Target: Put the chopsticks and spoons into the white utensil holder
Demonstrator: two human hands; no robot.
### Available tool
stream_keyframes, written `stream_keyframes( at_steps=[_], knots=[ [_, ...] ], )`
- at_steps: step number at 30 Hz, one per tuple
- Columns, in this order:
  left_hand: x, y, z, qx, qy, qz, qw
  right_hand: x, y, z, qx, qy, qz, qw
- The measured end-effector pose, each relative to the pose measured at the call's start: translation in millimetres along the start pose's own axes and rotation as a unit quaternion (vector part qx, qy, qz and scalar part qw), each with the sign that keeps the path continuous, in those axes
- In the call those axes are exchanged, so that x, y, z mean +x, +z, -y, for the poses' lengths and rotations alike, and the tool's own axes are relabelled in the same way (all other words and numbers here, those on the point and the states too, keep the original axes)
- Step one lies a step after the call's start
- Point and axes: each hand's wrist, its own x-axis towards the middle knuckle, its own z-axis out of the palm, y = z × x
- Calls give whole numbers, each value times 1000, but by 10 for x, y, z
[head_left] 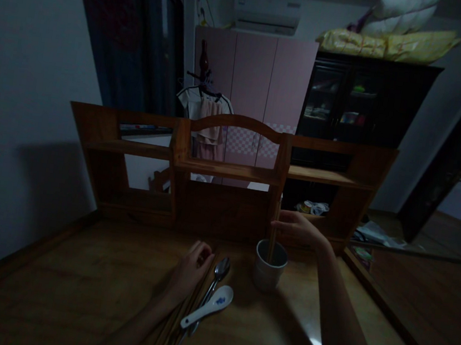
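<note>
Near one cup (pixel 267 276), one white spoon (pixel 209 307)

The room reaches me dimly lit, a pale wall (pixel 23 46) at nine o'clock and a dark curtain (pixel 113 18) at ten. At twelve I see a pink wardrobe (pixel 251 77) below a white air conditioner (pixel 268 9), beyond the wooden shelf unit (pixel 231 170) on the bench (pixel 83 277). At two I make out a black glass-fronted cabinet (pixel 369 103), and at three a dark door (pixel 453 158) and brown floor (pixel 442 299).

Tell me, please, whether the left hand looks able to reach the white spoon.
Probably yes: the white spoon lies close to the left hand, with nothing covering it.
</note>
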Motion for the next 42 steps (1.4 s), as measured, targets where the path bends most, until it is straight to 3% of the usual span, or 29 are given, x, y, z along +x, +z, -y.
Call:
stream_keyframes(
  at_steps=[17, 19, 21, 24, 28, 30, 32, 35, 42],
  knots=[
    [-2, 3, 36, 12, -3, 10, 1000, -35, 0, 9, -29, 36, 16, 999],
    [-4, -6, 46, 24, -7, 8, 1000, -44, -50, 24, -17, 23, -52, 998],
    [-5, -9, 73, 40, -19, 9, 999, -46, -114, 41, 17, -10, -190, 982],
    [-9, -13, 127, 68, -67, 19, 995, -60, -193, 107, 60, -66, -369, 925],
    [-34, -42, 184, 170, -115, 38, 978, -128, -183, 326, 57, -77, -526, 845],
    [-54, -66, 204, 225, -125, 55, 965, -156, -129, 480, 38, -89, -565, 819],
    [-73, -87, 218, 259, -130, 73, 954, -170, -51, 646, 33, -135, -548, 825],
    [-89, -104, 220, 280, -124, 95, 947, -174, 111, 890, 53, -193, -469, 860],
    [-70, -114, 135, 298, -132, 119, 938, -134, 594, 1233, 27, -174, -327, 928]
  ],
)
